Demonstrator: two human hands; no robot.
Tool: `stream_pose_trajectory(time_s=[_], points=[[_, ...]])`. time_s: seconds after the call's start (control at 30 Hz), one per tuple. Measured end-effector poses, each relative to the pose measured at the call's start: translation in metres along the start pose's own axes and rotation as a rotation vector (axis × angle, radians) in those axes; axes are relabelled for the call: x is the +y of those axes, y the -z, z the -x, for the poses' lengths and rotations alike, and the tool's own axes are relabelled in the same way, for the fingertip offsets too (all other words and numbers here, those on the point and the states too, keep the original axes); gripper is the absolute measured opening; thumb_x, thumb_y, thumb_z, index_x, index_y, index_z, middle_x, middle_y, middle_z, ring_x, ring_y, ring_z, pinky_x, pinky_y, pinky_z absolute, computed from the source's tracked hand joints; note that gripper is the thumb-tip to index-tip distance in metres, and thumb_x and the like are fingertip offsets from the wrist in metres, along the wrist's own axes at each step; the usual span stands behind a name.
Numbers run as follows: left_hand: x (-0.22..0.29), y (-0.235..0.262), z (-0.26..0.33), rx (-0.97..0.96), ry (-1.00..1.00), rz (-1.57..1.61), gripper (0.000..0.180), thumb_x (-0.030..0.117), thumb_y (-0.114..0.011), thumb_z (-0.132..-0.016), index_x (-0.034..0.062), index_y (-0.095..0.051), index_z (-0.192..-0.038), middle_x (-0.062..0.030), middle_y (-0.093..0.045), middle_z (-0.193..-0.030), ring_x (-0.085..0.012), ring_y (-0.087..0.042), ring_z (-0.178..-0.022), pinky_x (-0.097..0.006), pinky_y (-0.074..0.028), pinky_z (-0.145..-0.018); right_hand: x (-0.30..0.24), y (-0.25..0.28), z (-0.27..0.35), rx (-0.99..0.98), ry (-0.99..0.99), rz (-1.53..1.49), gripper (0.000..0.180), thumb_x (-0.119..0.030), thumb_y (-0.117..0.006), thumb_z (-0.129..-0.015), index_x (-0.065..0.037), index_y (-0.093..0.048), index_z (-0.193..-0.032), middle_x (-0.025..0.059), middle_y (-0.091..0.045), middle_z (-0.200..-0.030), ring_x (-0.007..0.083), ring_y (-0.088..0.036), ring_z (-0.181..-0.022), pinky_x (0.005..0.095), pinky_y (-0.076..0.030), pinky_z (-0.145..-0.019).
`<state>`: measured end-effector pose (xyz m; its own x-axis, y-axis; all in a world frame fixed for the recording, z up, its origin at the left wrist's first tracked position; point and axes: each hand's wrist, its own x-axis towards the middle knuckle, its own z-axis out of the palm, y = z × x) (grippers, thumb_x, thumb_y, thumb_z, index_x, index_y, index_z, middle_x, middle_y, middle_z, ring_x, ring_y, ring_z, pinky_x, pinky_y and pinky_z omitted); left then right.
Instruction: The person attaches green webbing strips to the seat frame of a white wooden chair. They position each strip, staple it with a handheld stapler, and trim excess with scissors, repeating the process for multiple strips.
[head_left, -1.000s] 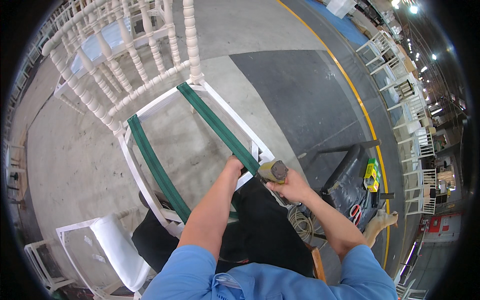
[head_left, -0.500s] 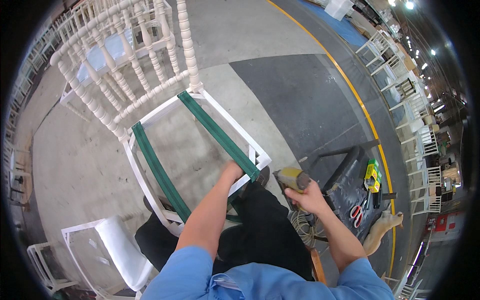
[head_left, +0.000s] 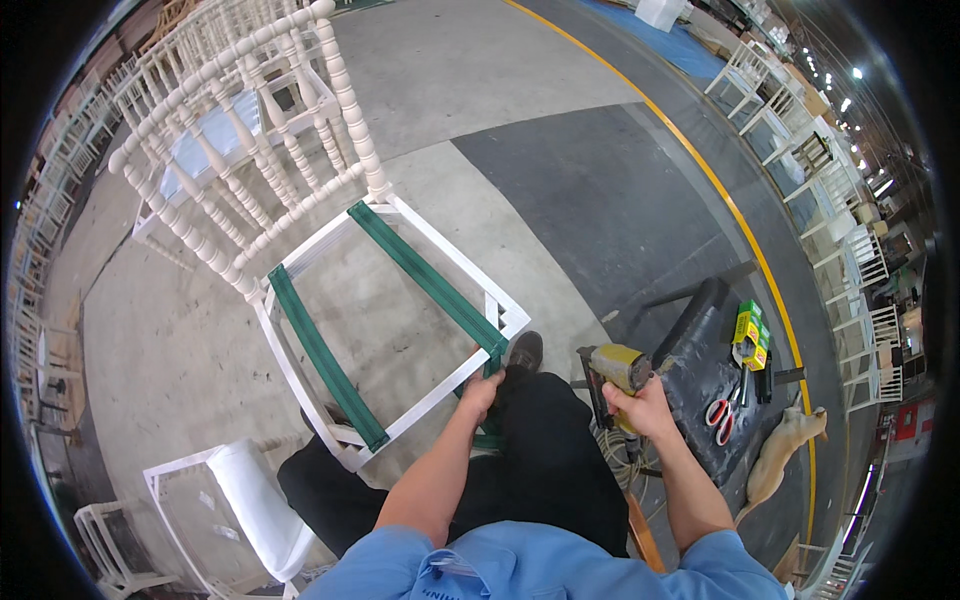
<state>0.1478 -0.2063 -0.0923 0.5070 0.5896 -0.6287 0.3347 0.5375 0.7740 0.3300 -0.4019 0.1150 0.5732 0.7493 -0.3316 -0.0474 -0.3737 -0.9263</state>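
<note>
— Blue sleeves nearest us, and the left hand [head_left: 481,390] is closed on the near front rail of the white chair frame [head_left: 300,372], right where the green webbing strap [head_left: 425,283] comes over the edge.

— And the right hand [head_left: 640,408]?

— Wrapped tight round the yellow staple gun [head_left: 612,372], held off to the right of the knee, clear of the frame. My worry is those left fingers: if the gun comes in beside them, a staple could catch a fingertip.

— Could the strap slip?

— I'd say so; loosen that grip and the webbing may slacken. The second green strap [head_left: 322,355] sits further left on the frame.

— Anything beyond?

— Red-handled scissors [head_left: 718,417] and a yellow and green box [head_left: 749,331] on the dark bench [head_left: 700,372] to the right; a careless elbow could sweep them off. Further off, a row of white chairs [head_left: 800,140].
</note>
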Motion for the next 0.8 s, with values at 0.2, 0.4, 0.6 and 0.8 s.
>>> stream_pose_trajectory(time_s=[0.2, 0.4, 0.6, 0.8], points=[[0.016, 0.011, 0.057, -0.026, -0.31, -0.274, 0.03, 0.029, -0.065, -0.105, 0.0021, -0.076, -0.114, -0.0108, -0.078, -0.113, -0.0212, -0.071, -0.1, -0.036, -0.053, -0.094, -0.012, 0.0, 0.0, -0.031, 0.002, 0.042, 0.041, -0.013, -0.081, -0.095, -0.001, -0.065, -0.131, 0.0036, -0.071, -0.104, 0.0088, -0.06, -0.071, 0.0278, -0.051, -0.059], [0.103, 0.04, 0.051, -0.111, -0.049, 0.534, 0.028, 0.025, -0.052, -0.112, 0.0003, -0.065, -0.116, -0.0119, -0.079, -0.111, -0.0172, -0.069, -0.074, -0.031, -0.056, -0.071, -0.014, -0.034, -0.044, -0.192, -0.092, 0.133, 0.042, -0.018, -0.083, -0.095, -0.003, -0.066, -0.13, 0.0008, -0.071, -0.099, 0.0079, -0.057, -0.067, 0.0267, -0.049, -0.058], [0.121, 0.058, 0.011, -0.148, 0.054, 0.495, 0.032, 0.024, -0.049, -0.113, -0.0008, -0.062, -0.128, -0.0101, -0.08, -0.113, -0.0155, -0.066, -0.068, -0.029, -0.052, -0.056, -0.022, -0.082, -0.087, -0.275, -0.163, 0.368, 0.042, -0.029, -0.083, -0.094, -0.003, -0.068, -0.123, 0.0001, -0.066, -0.08, 0.0087, -0.057, -0.065, 0.0289, -0.049, -0.058], [0.114, 0.058, 0.003, -0.133, 0.038, 0.53, 0.033, 0.021, -0.045, -0.113, -0.0033, -0.06, -0.129, -0.0139, -0.079, -0.118, -0.0122, -0.066, -0.076, -0.026, -0.046, -0.055, -0.031, -0.099, -0.102, -0.295, -0.094, 0.465, 0.046, -0.029, -0.083, -0.093, -0.003, -0.068, -0.128, 0.0039, -0.074, -0.09, 0.0136, -0.064, -0.069, 0.0332, -0.054, -0.067]])
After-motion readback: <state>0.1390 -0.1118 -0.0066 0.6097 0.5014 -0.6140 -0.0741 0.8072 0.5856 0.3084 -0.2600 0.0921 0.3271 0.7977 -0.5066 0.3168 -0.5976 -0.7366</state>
